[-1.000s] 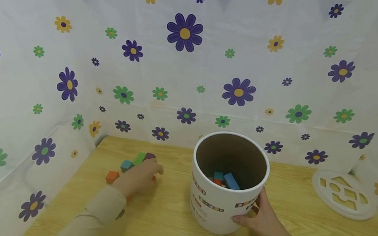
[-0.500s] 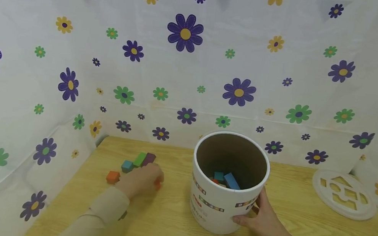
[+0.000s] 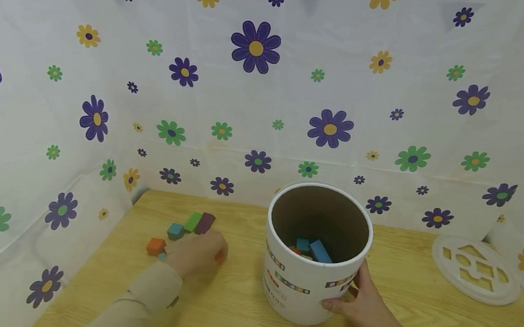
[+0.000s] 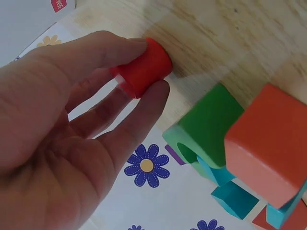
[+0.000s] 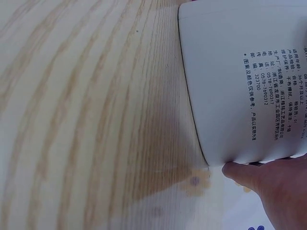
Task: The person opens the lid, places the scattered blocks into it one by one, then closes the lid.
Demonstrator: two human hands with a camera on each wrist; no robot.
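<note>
My left hand (image 3: 199, 253) is low over the left part of the table, and in the left wrist view its thumb and fingers pinch a red cylinder block (image 4: 148, 67). Beside that hand lie an orange cube (image 3: 156, 246), a blue cube (image 3: 175, 231), a green block (image 3: 193, 222) and a purple block (image 3: 205, 223). An upright white bucket (image 3: 296, 290) stands right of centre. My right hand (image 3: 367, 305) holds its right side, thumb in front, with the other fingers partly hidden behind. Inside the bucket are a long blue block (image 3: 321, 252) and other blocks.
A white disc with cut-out shapes (image 3: 476, 271) lies at the far right of the wooden table (image 3: 227, 314). Behind and at both sides hangs a white cloth (image 3: 293, 97) printed with flowers.
My left hand has shifted slightly right and nearer to me, and its fingers have drawn in around the red cylinder block. The right hand and the bucket have stayed in place.
</note>
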